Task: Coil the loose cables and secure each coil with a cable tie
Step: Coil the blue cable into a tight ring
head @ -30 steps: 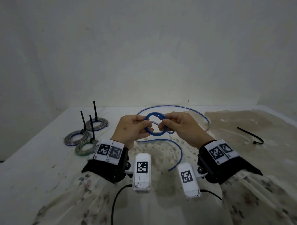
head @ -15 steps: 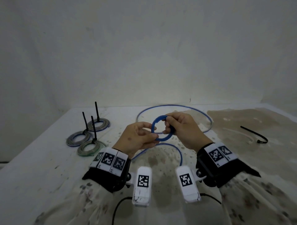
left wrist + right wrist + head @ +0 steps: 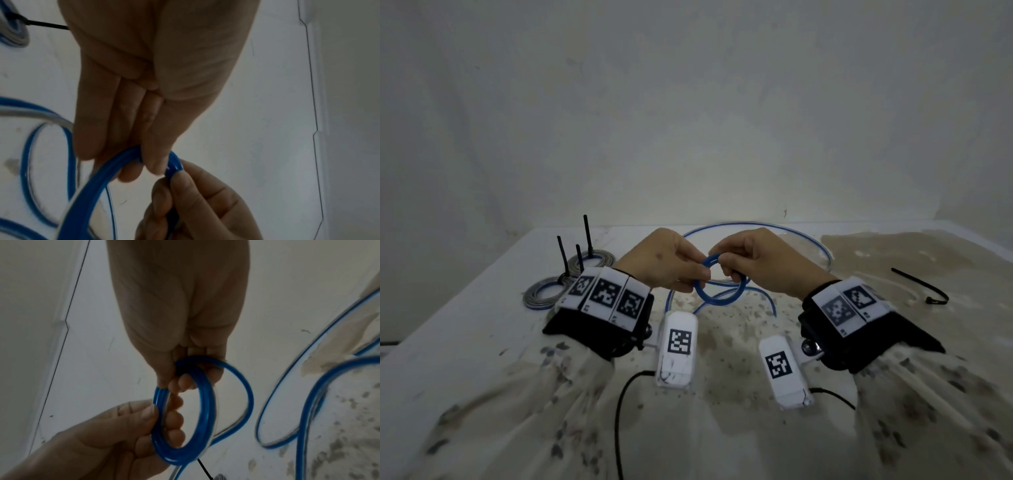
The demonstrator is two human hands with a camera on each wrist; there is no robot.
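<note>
I hold a small blue cable coil (image 3: 717, 297) above the table between both hands. My left hand (image 3: 671, 263) pinches its left side, thumb on the outside and fingers through the ring (image 3: 174, 418). My right hand (image 3: 753, 262) grips the coil's top (image 3: 197, 368). The rest of the blue cable (image 3: 784, 230) trails in a wide loop on the table behind my hands, and its free end (image 3: 774, 310) hangs toward me. In the left wrist view the coil (image 3: 107, 178) passes under my left fingertips (image 3: 154, 162). A loose black cable tie (image 3: 924, 286) lies at the right.
Three grey coils tied with upright black ties lie at the left, such as one coil (image 3: 541, 294) and another (image 3: 592, 260). The white table (image 3: 465, 342) is stained brown on the right (image 3: 893, 253). A wall stands close behind.
The coil has turned more edge-on and dropped slightly. My left hand has risen to its left side, and my right hand has shifted to its top.
</note>
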